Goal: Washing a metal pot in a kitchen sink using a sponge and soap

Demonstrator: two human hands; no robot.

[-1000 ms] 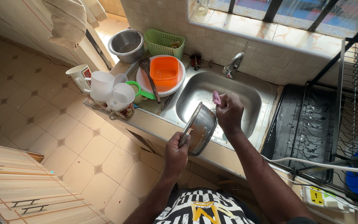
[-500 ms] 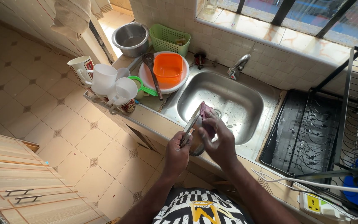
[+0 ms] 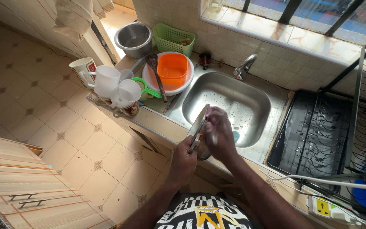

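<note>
I see sink [image 3: 234, 101] centre of counter; tap [image 3: 244, 68] behind it. Plate [image 3: 151, 78] left of sink, tub [image 3: 172, 70] and spoon [image 3: 156, 74] on it. Mugs [image 3: 106, 82] further left. Rack tray [image 3: 318, 131] right of sink.

The left hand [image 3: 183, 159] grips a metal lid [image 3: 198, 126] edge-on at the near rim of the steel sink [image 3: 229, 101]. The right hand [image 3: 219, 133] presses a pink scrubber [image 3: 209, 113] against the lid. Left of the sink: an orange bowl [image 3: 172, 68] on a white plate [image 3: 153, 78], white mugs [image 3: 114, 87], a green basket [image 3: 172, 39].
</note>
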